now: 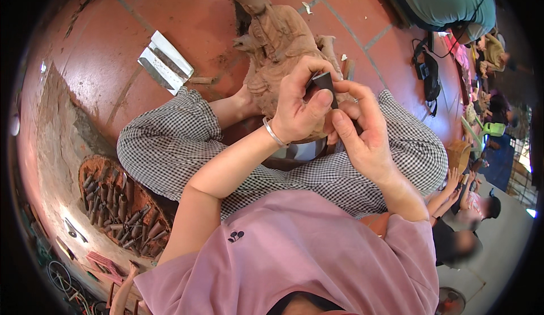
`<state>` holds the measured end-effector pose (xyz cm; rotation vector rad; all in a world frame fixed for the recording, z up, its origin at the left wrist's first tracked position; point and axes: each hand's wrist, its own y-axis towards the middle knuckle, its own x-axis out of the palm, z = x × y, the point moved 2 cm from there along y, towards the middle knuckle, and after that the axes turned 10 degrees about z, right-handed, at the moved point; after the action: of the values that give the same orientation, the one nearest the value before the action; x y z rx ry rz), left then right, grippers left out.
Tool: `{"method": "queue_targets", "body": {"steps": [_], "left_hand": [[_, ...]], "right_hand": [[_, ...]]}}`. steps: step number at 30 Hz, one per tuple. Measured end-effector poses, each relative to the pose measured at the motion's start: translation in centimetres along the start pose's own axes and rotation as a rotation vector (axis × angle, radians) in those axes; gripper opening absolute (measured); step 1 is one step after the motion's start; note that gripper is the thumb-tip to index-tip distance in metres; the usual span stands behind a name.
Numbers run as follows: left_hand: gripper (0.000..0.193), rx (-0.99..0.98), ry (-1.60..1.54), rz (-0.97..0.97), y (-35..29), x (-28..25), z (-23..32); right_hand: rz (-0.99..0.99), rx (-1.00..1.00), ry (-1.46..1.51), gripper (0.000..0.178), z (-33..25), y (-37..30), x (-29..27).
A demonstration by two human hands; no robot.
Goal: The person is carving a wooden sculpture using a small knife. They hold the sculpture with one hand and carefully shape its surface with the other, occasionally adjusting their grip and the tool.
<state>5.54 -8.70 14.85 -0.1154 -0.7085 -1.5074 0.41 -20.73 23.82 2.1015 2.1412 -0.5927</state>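
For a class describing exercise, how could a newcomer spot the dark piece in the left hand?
Find the checkered trousers, with a brown carved figure between the knees. Before the figure, the left hand holds the dark piece; its near-black surface stands out from the brown figure.

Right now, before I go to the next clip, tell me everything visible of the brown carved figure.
The brown carved figure looks like matte wood: a robed form with folds across its body and rougher, bulky shapes around its lower part. Its head is blurred, so its features cannot be told. It sits in front of the person, head end pointing away, with a bare foot close against its left side. The left hand and right hand partly hide its lower end; whether they touch it is unclear.
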Motion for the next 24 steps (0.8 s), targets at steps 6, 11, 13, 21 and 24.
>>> {"method": "queue_targets", "body": {"steps": [6,11,13,21,24], "left_hand": [[0.038,-0.043,-0.034,-0.03,-0.4,-0.2,-0.1],[0.038,-0.007,-0.008,-0.044,-0.1,-0.2,0.1],[0.038,-0.037,-0.01,-0.065,-0.2,-0.4,0.3],[0.04,-0.03,-0.086,-0.089,-0.1,-0.2,0.4],[0.04,-0.051,-0.086,-0.103,-0.1,-0.2,0.6]], "right_hand": [[0.06,-0.198,-0.17,0.044,-0.5,0.5,0.1],[-0.001,-0.09,-0.183,0.046,-1.8,0.7,0.2],[-0.014,-0.105,-0.214,0.046,-1.9,0.8,0.1],[-0.01,-0.214,-0.271,0.045,-2.0,1.0,0.4],[-0.013,-0.242,-0.275,0.045,-1.9,1.0,0.5]]}}
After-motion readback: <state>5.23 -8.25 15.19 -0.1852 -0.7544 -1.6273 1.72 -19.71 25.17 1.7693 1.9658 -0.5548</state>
